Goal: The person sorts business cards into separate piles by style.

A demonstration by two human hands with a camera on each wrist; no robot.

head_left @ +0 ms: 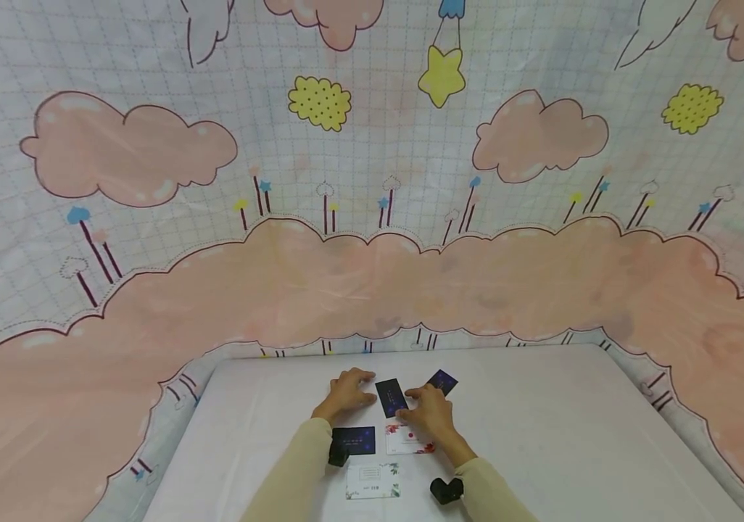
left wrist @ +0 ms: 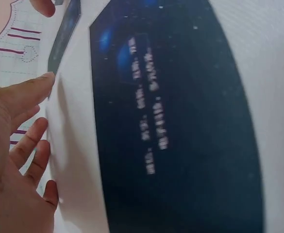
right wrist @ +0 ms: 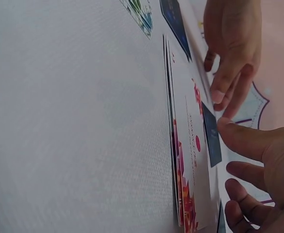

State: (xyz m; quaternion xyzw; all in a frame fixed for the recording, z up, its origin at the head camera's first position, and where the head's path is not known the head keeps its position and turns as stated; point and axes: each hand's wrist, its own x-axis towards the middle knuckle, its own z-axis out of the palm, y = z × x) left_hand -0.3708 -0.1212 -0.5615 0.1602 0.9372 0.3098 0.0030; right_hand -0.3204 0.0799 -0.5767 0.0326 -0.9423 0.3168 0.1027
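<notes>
A dark blue card (head_left: 391, 398) lies slanted on the white table between the two hands. My left hand (head_left: 348, 392) is at its left, fingers spread and loosely bent, with a small gap to the card in the head view. The right hand (head_left: 431, 415) has its thumb and fingertips right at the card's right edge, nothing gripped. In the right wrist view the right thumb (right wrist: 243, 138) overlaps the edge of this dark card (right wrist: 211, 136). Behind the right hand is another dark card (head_left: 442, 381), partly covered by it.
Nearer lie a dark card (head_left: 357, 440) by the left wrist, a white card with red flowers (head_left: 404, 439) atop a thin stack, and a white card with green leaves (head_left: 373, 481). A black wrist camera (head_left: 447, 491) sits on the right wrist. A patterned cloth (head_left: 411, 283) hangs behind the table.
</notes>
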